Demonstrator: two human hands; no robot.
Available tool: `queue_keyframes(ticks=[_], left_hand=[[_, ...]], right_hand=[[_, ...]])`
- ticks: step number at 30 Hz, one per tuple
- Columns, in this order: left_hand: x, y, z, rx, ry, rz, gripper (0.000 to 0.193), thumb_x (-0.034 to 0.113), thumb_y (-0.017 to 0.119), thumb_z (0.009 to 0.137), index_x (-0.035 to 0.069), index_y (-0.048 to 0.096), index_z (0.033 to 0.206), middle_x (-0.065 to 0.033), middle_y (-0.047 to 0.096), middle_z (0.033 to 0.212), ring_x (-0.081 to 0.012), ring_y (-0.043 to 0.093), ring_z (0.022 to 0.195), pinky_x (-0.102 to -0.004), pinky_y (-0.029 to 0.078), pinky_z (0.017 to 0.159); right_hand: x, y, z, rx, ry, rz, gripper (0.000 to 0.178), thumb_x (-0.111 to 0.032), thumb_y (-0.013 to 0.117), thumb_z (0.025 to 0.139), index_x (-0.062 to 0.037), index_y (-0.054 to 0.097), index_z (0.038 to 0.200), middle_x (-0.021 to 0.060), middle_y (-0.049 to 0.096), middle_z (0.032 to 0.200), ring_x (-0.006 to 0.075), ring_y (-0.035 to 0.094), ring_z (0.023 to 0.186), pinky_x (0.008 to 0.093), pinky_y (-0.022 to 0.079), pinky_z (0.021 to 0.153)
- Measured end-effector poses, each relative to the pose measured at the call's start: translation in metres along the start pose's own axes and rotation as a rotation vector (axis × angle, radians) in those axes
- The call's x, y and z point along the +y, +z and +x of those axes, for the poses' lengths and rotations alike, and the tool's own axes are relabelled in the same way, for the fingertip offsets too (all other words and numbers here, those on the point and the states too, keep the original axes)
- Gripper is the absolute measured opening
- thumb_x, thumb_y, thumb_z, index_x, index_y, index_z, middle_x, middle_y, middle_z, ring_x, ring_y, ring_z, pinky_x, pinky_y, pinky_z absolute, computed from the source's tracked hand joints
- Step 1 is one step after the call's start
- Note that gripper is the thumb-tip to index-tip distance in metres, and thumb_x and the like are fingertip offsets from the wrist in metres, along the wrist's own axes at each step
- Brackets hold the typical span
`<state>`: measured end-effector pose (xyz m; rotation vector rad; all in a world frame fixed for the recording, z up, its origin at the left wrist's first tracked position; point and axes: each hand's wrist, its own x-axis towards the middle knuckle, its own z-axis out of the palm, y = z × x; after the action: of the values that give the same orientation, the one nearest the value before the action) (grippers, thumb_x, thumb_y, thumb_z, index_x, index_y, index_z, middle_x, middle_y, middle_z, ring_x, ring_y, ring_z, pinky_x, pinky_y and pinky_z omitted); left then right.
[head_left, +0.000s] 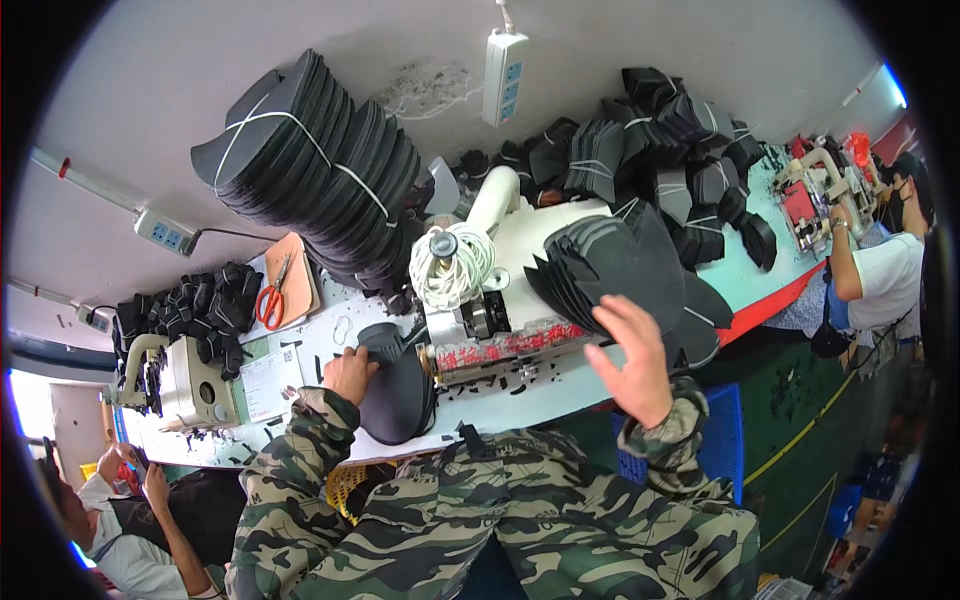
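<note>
My left hand [348, 375] is closed at the left edge of a small pile of black sole-shaped pieces [395, 400], which lies at the table's front edge. How its fingertips sit on the pile is partly hidden. Fingers apart and with nothing in it, my right hand [636, 362] hovers just in front of a fanned stack of black sheet pieces [615, 260]. Between my hands stands a cream machine [560, 225] with worn red paint along its front. A thick bundle of white elastic bands [475, 280] hangs around a post on it.
Tall banded stacks of black pieces [310, 165] rise behind the machine, with more bundles [595, 160] at the back right. Orange-handled scissors [271, 300] lie on a tan board [300, 285]. A blue crate [722, 430] stands below the table. Co-workers sit at both sides.
</note>
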<state>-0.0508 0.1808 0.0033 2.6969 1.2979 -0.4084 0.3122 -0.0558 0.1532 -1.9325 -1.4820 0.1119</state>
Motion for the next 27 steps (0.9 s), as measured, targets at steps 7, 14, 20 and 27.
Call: queue_keyframes(ticks=[7,14,20,27], left_hand=[[0.008,-0.022,0.001,0.096,0.027,-0.079,0.024,0.026,0.066,0.081,0.005,0.061,0.091,-0.0154,0.059,0.087,-0.0349,0.064,0.076,-0.0442,0.051,0.066],[0.082,-0.129,-0.01,-0.72,0.803,-0.739,0.022,0.019,0.059,0.089,0.001,0.064,0.1,-0.0109,0.066,0.085,-0.0239,0.063,0.074,-0.0353,0.051,0.067],[0.113,-0.131,-0.001,-0.541,0.01,-1.21,0.028,0.023,0.048,0.096,-0.002,0.056,0.107,-0.004,0.057,0.074,-0.0131,0.057,0.052,-0.0255,0.049,0.04],[0.124,-0.097,0.039,-0.31,0.125,-0.697,0.03,0.024,0.051,0.092,-0.003,0.06,0.1,-0.0172,0.062,0.075,-0.0234,0.063,0.055,-0.035,0.05,0.046]], right_hand=[[-0.021,0.05,-0.034,-0.204,0.187,0.574,0.035,-0.011,0.069,0.081,0.0023,0.06,0.112,0.0168,0.067,0.099,0.0266,0.066,0.091,0.0321,0.05,0.08],[-0.001,0.081,-0.039,-0.745,0.275,1.012,0.087,-0.008,0.076,0.075,-0.0056,0.026,0.146,0.0119,0.042,0.142,0.0222,0.044,0.128,0.035,0.032,0.108],[0.009,0.114,-0.039,-0.678,0.667,1.181,0.035,-0.01,0.068,0.081,0.0047,0.06,0.112,0.0072,0.066,0.101,0.0111,0.06,0.088,0.0272,0.048,0.079],[-0.007,0.124,-0.041,-0.436,0.818,1.069,0.022,-0.011,0.061,0.088,0.0084,0.063,0.1,0.008,0.067,0.087,0.0119,0.062,0.071,0.0257,0.051,0.066]])
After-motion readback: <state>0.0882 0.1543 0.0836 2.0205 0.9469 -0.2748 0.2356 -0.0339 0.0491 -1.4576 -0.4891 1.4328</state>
